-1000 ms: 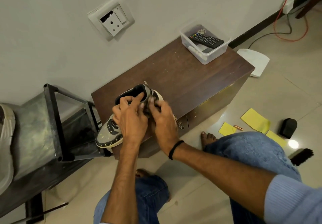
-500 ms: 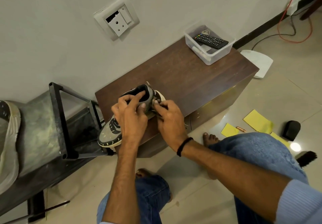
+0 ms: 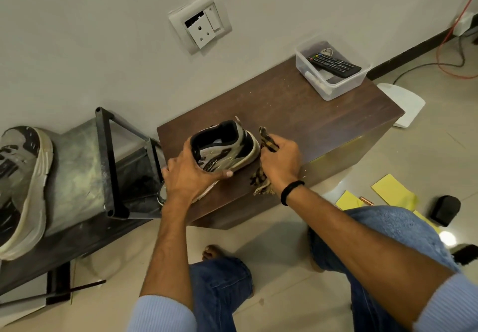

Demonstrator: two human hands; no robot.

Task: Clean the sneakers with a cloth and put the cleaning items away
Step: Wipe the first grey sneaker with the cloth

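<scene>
A grey, black and cream sneaker rests on the near left corner of a dark wooden cabinet. My left hand grips its side, thumb along the sole. Against the heel, my right hand holds a brown patterned cloth, whose frayed end hangs below my palm. The second sneaker, dirty and grey, lies on a metal rack at the far left.
A clear plastic box with a black remote sits on the cabinet's far right corner. Yellow cloths, a small black object and a black brush lie on the tiled floor at right. Cables run along the wall.
My right hand has shifted from the top of the sneaker to its heel, and the cloth now shows. The sneaker has turned so its opening faces up. The camera moved closer.
</scene>
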